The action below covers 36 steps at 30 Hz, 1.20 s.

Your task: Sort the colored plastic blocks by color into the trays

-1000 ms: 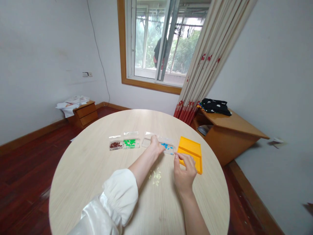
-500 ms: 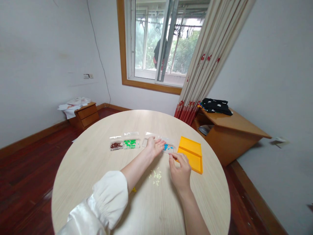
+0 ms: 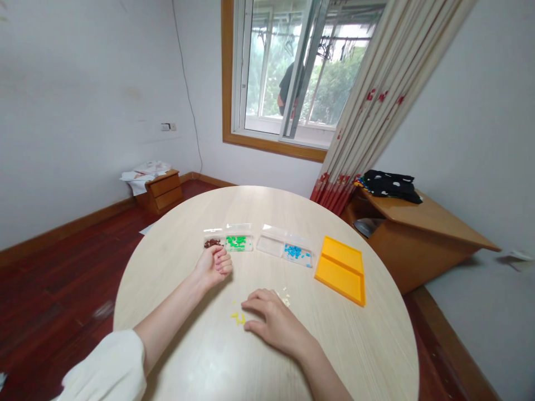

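- I am laying my right hand (image 3: 273, 326) flat on the table (image 3: 376, 345), fingers stretched out and slightly apart, clamped on nothing; it has come back from the orange tray (image 3: 341, 270).
- The yellow beads (image 3: 238, 317) are lying at its 9 o'clock, just beside my fingertips, and the pale beads (image 3: 286, 301) at its 12 o'clock.
- My left hand (image 3: 215, 263), at 11 o'clock, is resting palm up with fingers curled in; I cannot tell whether it is holding beads. It has left the blue-bead box (image 3: 286, 250).
- Farther out at 12 o'clock the brown-and-green box (image 3: 229, 243) is sitting untouched, so the work is shifting to the loose beads.
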### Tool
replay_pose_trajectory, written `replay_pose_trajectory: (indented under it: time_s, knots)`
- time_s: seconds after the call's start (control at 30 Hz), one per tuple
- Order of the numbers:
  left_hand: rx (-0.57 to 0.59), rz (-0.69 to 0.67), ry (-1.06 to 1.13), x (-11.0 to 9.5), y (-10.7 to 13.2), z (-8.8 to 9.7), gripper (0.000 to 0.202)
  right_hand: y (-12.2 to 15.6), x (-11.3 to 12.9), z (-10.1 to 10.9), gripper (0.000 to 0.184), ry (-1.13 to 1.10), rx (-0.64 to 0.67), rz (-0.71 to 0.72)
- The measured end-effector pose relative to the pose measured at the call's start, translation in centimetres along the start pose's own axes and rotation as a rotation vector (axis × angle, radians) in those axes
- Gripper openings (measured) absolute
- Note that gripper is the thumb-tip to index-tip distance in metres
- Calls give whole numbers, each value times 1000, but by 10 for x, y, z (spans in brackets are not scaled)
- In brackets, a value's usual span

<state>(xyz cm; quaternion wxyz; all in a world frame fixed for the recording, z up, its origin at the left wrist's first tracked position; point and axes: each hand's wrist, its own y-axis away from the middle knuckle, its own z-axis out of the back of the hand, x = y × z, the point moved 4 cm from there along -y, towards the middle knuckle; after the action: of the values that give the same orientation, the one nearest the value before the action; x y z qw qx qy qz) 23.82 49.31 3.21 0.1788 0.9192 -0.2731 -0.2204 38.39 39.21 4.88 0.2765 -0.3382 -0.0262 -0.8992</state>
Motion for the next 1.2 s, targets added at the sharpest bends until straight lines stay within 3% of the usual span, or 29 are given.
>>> replay_pose_trajectory:
  time_s: [0.1,0.3,0.6,0.9,1.2]
  knots:
    - [-17,3,48,1,-1,17,36,-2,2,-8,33,-18,59,-2]
    - [-43,10,95,-2,-2,28,34,-8,-4,-17,21,-25,75,-44]
    - [-52,43,109,4,-4,29,33,-10,-3,-21,19,-29,46,-47]
    - [-72,73,89,17,-5,29,30,-8,-4,-29,20,165,16,-53]
    - [-77,87,85,23,-5,27,29,-5,-1,-34,34,242,58,-102]
